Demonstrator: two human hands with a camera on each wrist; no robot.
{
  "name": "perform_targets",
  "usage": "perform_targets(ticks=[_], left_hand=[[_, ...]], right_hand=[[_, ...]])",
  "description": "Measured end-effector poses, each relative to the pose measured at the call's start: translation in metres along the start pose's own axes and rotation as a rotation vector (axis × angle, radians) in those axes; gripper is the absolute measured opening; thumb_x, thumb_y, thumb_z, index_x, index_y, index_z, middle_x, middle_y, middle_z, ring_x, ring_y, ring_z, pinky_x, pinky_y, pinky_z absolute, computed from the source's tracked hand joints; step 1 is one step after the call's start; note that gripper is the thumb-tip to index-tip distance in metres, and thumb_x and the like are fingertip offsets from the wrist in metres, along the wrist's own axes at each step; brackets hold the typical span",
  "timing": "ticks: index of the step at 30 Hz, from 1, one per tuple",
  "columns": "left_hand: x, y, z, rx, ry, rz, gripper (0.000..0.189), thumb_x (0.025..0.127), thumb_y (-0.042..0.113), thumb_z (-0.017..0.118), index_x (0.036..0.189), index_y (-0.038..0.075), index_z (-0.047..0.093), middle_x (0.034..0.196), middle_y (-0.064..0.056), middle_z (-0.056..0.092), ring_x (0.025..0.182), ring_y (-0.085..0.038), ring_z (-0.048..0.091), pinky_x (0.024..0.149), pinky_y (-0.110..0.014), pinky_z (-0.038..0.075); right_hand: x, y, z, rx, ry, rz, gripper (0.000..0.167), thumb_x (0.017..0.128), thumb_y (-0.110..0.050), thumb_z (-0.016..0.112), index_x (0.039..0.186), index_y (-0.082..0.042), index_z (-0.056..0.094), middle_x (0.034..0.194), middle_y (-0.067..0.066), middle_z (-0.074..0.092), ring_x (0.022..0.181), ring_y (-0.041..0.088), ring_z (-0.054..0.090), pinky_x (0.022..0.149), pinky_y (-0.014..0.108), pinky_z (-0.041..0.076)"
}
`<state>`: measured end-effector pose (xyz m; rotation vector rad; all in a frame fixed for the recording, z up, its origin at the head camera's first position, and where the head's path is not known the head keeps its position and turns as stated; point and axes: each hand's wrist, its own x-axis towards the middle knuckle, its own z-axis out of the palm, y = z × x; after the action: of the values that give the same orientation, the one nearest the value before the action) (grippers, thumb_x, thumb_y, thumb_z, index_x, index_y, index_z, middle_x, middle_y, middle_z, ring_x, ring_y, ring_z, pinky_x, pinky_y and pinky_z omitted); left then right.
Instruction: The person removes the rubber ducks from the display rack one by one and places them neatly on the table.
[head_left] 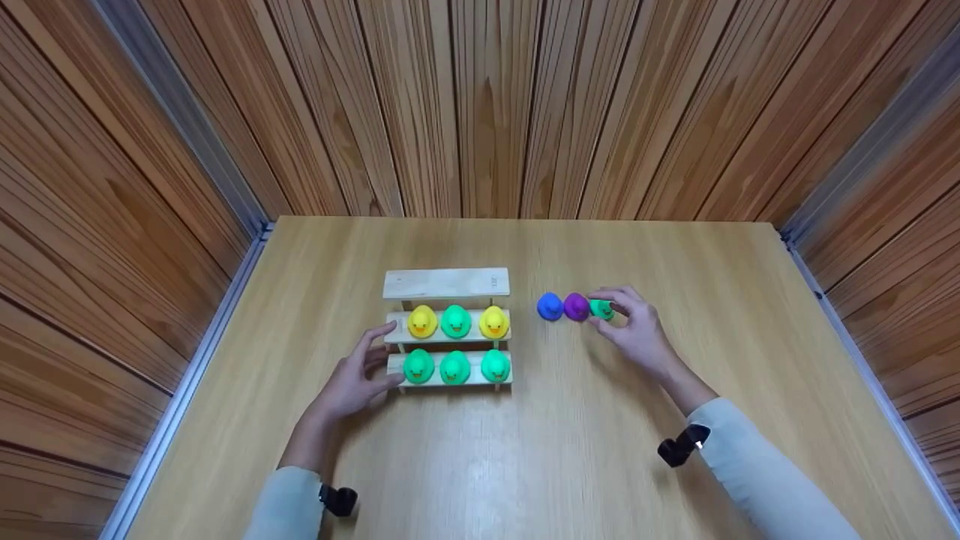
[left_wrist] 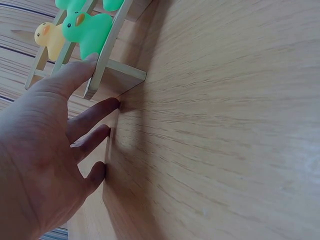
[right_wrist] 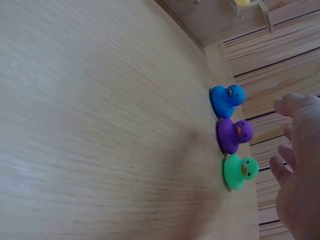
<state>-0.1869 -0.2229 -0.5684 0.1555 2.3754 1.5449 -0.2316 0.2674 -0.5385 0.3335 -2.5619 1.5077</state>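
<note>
Beside 3 ducks (head_left: 576, 307), right fingers (right_wrist: 296, 104) parted, empty; left fingers (left_wrist: 94, 118) spread, touching 6-duck rack (head_left: 446, 283).

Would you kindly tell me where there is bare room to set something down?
Free: the table in front of the rack and between rack and wall, plus the top shelf. Crowded: both lower shelves, holding three ducks each, the left hand at their left end; and the blue, purple and green ducks near the right hand.
</note>
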Motion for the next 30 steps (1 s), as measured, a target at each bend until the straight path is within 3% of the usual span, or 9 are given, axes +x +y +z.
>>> perform_targets(ticks=[4,8,10,16,23,30], left_hand=[[0.001,-0.002,0.001,-0.005,0.006,-0.014,0.087,0.103,0.017,0.084,0.171,0.041,0.035,0.174,-0.022,0.053,0.165,-0.045,0.048,0.136,-0.068,0.037],[0.001,-0.002,0.000,-0.009,-0.002,-0.023,0.087,0.104,0.019,0.084,0.171,0.044,0.035,0.175,-0.021,0.050,0.167,-0.045,0.046,0.136,-0.069,0.037],[0.001,-0.002,0.000,-0.015,-0.006,-0.022,0.086,0.104,0.019,0.083,0.171,0.044,0.035,0.176,-0.020,0.050,0.166,-0.045,0.046,0.135,-0.070,0.038],[0.001,0.000,-0.001,-0.015,-0.014,-0.007,0.086,0.104,0.020,0.083,0.171,0.044,0.035,0.176,-0.020,0.050,0.166,-0.044,0.047,0.135,-0.070,0.037],[0.002,0.002,-0.004,0.005,-0.015,0.016,0.084,0.106,0.022,0.081,0.172,0.042,0.034,0.178,-0.020,0.047,0.167,-0.047,0.044,0.135,-0.072,0.036],[-0.001,-0.001,0.001,0.022,0.004,0.022,0.084,0.105,0.020,0.083,0.172,0.037,0.035,0.175,-0.020,0.050,0.164,-0.046,0.049,0.135,-0.069,0.038]], right_hand=[[-0.002,-0.007,0.005,-0.037,-0.013,-0.035,0.036,0.097,0.006,0.083,0.133,0.006,0.077,0.136,0.022,0.072,0.134,0.038,0.068,0.123,0.060,0.055],[-0.004,-0.014,0.009,-0.069,-0.039,-0.068,0.036,0.097,0.002,0.085,0.133,0.002,0.078,0.136,0.020,0.074,0.132,0.041,0.070,0.115,0.025,0.058],[-0.004,-0.018,0.011,-0.066,-0.055,-0.082,0.036,0.097,0.002,0.085,0.133,0.002,0.078,0.136,0.020,0.074,0.130,0.044,0.071,0.114,0.021,0.058],[-0.005,-0.033,0.020,-0.055,-0.078,-0.120,0.040,0.096,0.005,0.085,0.135,0.002,0.076,0.136,0.019,0.074,0.125,0.045,0.073,0.117,0.059,0.059],[-0.006,-0.049,0.030,-0.047,-0.111,-0.150,0.044,0.097,0.000,0.086,0.140,-0.002,0.075,0.140,0.018,0.073,0.132,0.047,0.072,0.116,0.046,0.063],[-0.012,-0.061,0.042,0.050,-0.140,-0.166,0.048,0.096,0.003,0.085,0.141,0.000,0.072,0.142,0.021,0.070,0.134,0.051,0.069,0.118,0.063,0.057]])
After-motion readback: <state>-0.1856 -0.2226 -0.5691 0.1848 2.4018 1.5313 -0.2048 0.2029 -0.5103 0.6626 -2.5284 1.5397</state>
